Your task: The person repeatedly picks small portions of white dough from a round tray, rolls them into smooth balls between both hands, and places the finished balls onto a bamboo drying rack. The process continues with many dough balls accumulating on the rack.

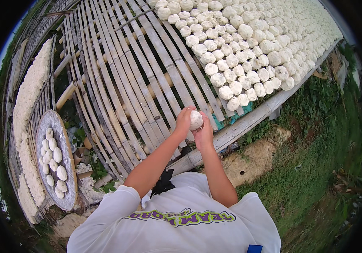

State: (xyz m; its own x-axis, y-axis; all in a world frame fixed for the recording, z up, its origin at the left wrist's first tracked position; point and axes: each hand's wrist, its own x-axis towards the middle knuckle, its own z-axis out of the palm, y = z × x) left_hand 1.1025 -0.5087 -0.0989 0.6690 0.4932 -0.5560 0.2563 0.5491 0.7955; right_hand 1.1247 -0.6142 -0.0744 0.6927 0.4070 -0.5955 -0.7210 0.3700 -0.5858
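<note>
Both my hands are raised together over the near edge of a bamboo slat rack (134, 84). Between them is a round white lump (196, 119) of soft-looking material. My left hand (184, 121) cups it from the left and top. My right hand (204, 135) presses it from below and the right. Just beyond the hands, several rows of similar white lumps (240, 55) cover the right part of the rack; the nearest one (233, 103) lies a short way up and right of my hands.
A round woven tray (68, 168) with several white lumps stands at the lower left. Another long rack of white lumps (29, 92) runs along the far left. Grass and bare earth (316, 160) lie to the right of the rack's edge beam (248, 122).
</note>
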